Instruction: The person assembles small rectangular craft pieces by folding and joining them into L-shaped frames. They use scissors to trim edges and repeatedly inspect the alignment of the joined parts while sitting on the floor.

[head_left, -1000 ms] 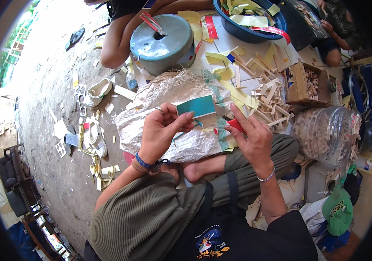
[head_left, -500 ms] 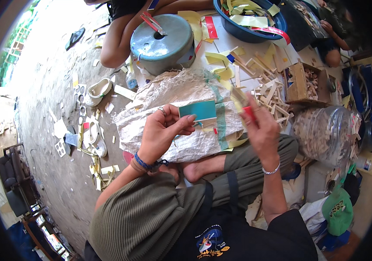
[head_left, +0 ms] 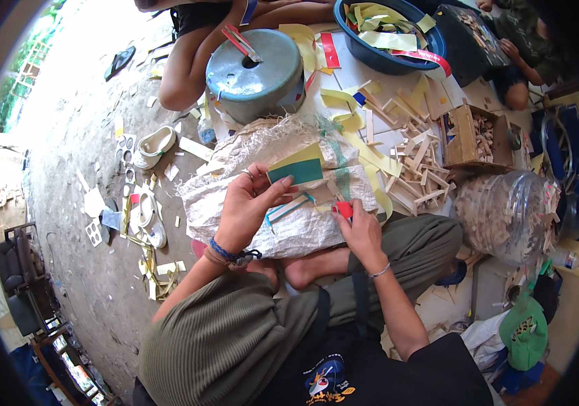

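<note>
My left hand [head_left: 241, 206] pinches a teal sticker piece [head_left: 297, 172] between thumb and fingers, above a white woven sack [head_left: 235, 189] over my lap. A pale yellow backing sheet [head_left: 306, 154] shows behind its upper edge. In my right hand [head_left: 362, 233] is a red-handled cutter [head_left: 343, 210], its thin blade [head_left: 333, 190] pointing up and left, apart from the teal piece. Between the hands, a small pale strip with blue edges [head_left: 289, 208] rests on the sack. Yellow paper strips [head_left: 377, 162] lie by the sack's right side.
Beyond the sack stands a metal pot [head_left: 254, 78] with red-handled scissors [head_left: 241, 42] on top. A blue basin [head_left: 391, 61] holds paper scraps. Wooden pieces [head_left: 421, 169], a cardboard box [head_left: 472, 132] and a clear container [head_left: 506, 213] sit to the right. Clogs [head_left: 155, 147] lie left; other people sit opposite.
My right hand has come down and left with the cutter, nearer the sack. The teal piece has tilted and shifted slightly left, and yellow backing now shows behind it.
</note>
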The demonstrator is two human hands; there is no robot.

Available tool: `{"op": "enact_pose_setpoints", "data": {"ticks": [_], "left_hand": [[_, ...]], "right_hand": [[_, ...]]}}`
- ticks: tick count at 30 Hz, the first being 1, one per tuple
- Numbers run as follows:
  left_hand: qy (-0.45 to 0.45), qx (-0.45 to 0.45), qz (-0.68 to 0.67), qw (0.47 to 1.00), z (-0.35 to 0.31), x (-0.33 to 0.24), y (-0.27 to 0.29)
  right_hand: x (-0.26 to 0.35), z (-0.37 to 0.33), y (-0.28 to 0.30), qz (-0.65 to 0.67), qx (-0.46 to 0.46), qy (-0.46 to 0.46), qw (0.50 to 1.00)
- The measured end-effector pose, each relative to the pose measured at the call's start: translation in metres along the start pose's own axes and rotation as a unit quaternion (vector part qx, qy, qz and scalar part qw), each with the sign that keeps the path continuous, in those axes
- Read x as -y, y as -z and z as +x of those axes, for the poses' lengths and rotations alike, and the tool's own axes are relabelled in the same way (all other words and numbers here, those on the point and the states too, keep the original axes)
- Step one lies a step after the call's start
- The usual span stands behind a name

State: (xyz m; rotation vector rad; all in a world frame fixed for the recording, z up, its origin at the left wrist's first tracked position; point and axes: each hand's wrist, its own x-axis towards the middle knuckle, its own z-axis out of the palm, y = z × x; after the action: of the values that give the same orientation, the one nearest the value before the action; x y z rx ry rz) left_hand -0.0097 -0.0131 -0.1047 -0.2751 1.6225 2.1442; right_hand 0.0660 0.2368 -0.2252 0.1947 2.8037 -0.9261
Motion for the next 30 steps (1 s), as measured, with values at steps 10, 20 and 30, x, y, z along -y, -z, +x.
{"op": "enact_pose_setpoints", "data": {"ticks": [10,20,30], "left_hand": [[0.029,-0.057,0.061,0.996,0.018,0.015,0.013],[0.054,-0.033,0.08,0.995,0.016,0.02,0.006],[-0.199,-0.111,0.345,0.91,0.012,0.019,0.005]], "right_hand": [[0.0,0.001,-0.004,-0.034,-0.129,0.106,0.985],[0.073,0.039,0.037,0.497,0.039,-0.006,0.867],[0.079,0.033,0.034,0.526,-0.037,-0.031,0.849]]}}
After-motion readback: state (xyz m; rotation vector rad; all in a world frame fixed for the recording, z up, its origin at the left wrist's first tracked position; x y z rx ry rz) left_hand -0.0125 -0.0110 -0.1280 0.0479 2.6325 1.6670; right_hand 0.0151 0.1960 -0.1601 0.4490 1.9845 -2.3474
